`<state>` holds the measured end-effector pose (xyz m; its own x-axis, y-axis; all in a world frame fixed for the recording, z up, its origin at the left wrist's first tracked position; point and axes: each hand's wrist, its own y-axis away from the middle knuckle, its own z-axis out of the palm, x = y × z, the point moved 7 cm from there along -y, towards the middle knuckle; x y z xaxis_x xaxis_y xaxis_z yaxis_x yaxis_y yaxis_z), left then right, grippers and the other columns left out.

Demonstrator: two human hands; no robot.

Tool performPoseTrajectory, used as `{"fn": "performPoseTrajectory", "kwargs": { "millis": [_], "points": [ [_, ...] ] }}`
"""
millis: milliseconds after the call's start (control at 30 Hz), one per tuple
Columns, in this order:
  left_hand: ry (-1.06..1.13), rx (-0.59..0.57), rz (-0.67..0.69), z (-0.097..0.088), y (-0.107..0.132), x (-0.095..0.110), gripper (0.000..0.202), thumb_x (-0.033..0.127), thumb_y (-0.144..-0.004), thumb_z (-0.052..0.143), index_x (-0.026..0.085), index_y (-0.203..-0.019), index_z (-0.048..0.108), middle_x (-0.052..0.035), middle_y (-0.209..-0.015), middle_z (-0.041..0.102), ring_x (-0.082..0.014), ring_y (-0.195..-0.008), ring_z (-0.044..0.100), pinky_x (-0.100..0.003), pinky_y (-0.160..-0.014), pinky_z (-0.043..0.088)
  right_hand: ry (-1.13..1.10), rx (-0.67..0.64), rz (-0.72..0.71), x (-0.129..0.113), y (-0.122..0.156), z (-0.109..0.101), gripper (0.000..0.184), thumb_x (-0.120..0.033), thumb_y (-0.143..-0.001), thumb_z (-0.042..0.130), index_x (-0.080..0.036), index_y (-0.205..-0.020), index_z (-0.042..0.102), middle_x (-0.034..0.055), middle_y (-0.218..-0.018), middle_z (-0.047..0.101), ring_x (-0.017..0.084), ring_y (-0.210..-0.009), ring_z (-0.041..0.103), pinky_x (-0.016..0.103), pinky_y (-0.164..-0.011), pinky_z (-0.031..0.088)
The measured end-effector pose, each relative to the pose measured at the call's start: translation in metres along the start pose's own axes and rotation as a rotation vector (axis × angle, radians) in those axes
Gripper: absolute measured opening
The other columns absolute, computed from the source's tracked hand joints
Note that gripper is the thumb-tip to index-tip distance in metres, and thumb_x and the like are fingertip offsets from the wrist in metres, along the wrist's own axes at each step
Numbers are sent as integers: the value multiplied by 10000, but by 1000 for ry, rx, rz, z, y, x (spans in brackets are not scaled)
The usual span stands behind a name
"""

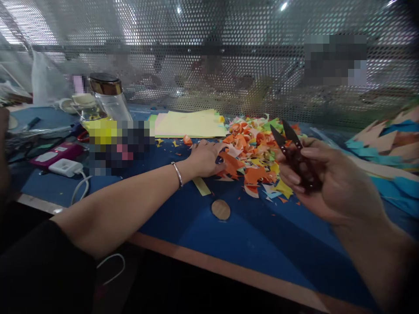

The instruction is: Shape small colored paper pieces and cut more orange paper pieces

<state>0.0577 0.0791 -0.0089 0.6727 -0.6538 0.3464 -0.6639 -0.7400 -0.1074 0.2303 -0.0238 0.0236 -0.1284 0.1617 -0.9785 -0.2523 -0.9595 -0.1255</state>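
My left hand [207, 158] lies on the near-left edge of a heap of cut paper scraps [258, 148] in orange, yellow, green and pink. Its fingers are apart, with the thumb beside an orange scrap [231, 165]; no firm grip on it shows. Raised over the right side of the heap, my right hand [322, 179] is closed around dark thread snips [298, 159], whose two blades stand apart and point up and away. A round wooden disc [221, 210] lies on the blue table in front of the heap, near a pale yellow paper strip [201, 186].
Yellow and pink paper sheets [190, 124] are stacked behind my left hand. Layered cut paper [389, 135] stands at the right. On the left are a glass jar [111, 98], a pink power strip [54, 156] and a white charger [66, 167] with its cable. A perforated panel [196, 56] closes off the back.
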Motion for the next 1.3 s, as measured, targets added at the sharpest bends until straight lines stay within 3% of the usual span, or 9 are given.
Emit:
{"fn": "performPoseTrajectory", "kwargs": {
  "millis": [233, 333, 433, 567, 700, 800, 967, 1167, 1300],
  "points": [
    [244, 70, 73, -4, -7, -5, 683, 223, -784, 691, 159, -1452, 566, -159, -1395, 651, -341, -1284, 527, -501, -1115, 385, 9, -95, -26, -1, 0, 8, 95, -279, -704, 645, -225, -748, 582, -32, -717, 560, 30, -370, 326, 257, -360, 175],
    [417, 149, 112, -8, -6, -5, 606, 204, -797, 654, 142, -1398, 610, -138, -1292, 704, -248, -1141, 635, -387, -1030, 461, -6, -123, 0, 2, 0, 9, 104, -269, -731, 664, -225, -804, 604, -37, -714, 536, 22, -358, 302, 255, -350, 123],
    [505, 193, 101, -9, -7, -10, 478, 214, -805, 618, 120, -1269, 689, -121, -1107, 755, -205, -976, 677, -350, -910, 503, -12, -122, 21, 7, 0, 7, 148, -275, -784, 721, -233, -888, 624, -51, -664, 488, 28, -377, 274, 240, -359, 101],
    [522, 188, 138, -10, -9, -9, 327, 173, -791, 549, 143, -1027, 773, -86, -1013, 768, -163, -891, 669, -311, -830, 491, 30, -102, 42, 15, -1, 4, 278, -364, -771, 826, -245, -884, 602, -65, -608, 438, 40, -412, 260, 222, -374, 111],
    [462, 170, 116, -11, -8, -4, 334, 173, -789, 538, 137, -1020, 776, -54, -862, 727, -138, -755, 602, -302, -745, 459, 83, -89, 55, 19, -1, 4, 360, -421, -725, 869, -241, -893, 607, -61, -598, 466, 39, -402, 292, 219, -376, 141],
    [607, 124, 46, -8, -6, -1, 324, 190, -820, 524, 131, -1047, 746, -35, -785, 685, -122, -674, 573, -291, -700, 466, 116, -82, 62, 20, -2, 4, 382, -426, -731, 861, -225, -970, 640, -63, -596, 481, 31, -389, 297, 215, -379, 148],
    [901, 66, -109, -2, 1, 4, 268, 212, -822, 528, 143, -1019, 695, -44, -822, 687, -112, -642, 572, -289, -677, 527, 126, -90, 33, 17, -2, 4, 319, -391, -755, 835, -226, -920, 619, -72, -580, 457, 30, -385, 293, 210, -382, 158],
    [984, 38, -123, -3, 9, 16, 235, 282, -803, 615, 172, -1006, 658, -43, -822, 670, -152, -778, 655, -273, -687, 528, 143, -90, 12, 18, -3, 3, 288, -362, -772, 819, -240, -853, 570, -70, -578, 459, 42, -388, 282, 212, -364, 164],
    [1061, 37, -168, -2, 11, 15, 209, 331, -832, 620, 174, -965, 652, -44, -801, 631, -164, -741, 644, -297, -650, 529, 149, -88, 30, 20, -3, 4, 296, -379, -769, 823, -230, -899, 603, -75, -585, 467, 32, -374, 279, 194, -352, 181]
  ]
}}
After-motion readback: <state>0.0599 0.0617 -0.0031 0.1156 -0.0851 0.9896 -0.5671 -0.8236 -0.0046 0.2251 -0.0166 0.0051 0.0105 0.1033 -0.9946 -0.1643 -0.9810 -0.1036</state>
